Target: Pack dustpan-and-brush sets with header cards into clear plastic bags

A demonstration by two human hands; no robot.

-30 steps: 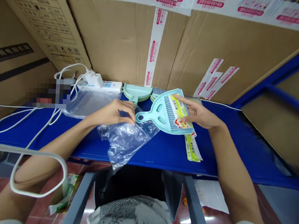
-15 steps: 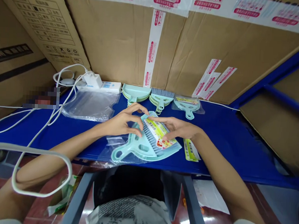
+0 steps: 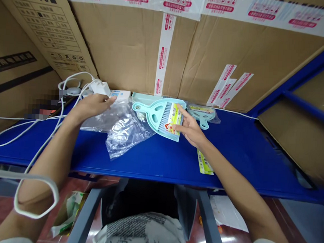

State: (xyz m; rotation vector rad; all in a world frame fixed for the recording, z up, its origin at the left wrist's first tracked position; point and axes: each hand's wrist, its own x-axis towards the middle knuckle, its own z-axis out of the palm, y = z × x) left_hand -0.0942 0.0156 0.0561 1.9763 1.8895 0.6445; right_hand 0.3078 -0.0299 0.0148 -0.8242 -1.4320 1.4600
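Note:
My right hand (image 3: 191, 129) is closed on the edge of a mint-green dustpan and brush set (image 3: 154, 114), thumb over a yellow and white label card (image 3: 175, 118) lying across the grey bristles. The set is held tilted above the table, its looped handle pointing left. On the left, my left hand (image 3: 93, 106) is over the clear bags, its fingertips closed at the upper edge of a crumpled clear plastic bag (image 3: 129, 132). That bag spreads to the right, towards the set. Flat clear bags (image 3: 95, 123) lie under the left hand.
A bagged dustpan set (image 3: 204, 118) lies behind my right hand. Yellow label cards (image 3: 205, 163) rest near the front edge of the blue table (image 3: 160, 161). A white power strip (image 3: 121, 95) and looping white cable (image 3: 41, 152) are on the left. Cardboard (image 3: 127, 50) walls the back.
My right hand has lifted the dustpan set with its card back from the table's front. My left hand has left the set and moved left; the crumpled bag now lies further back.

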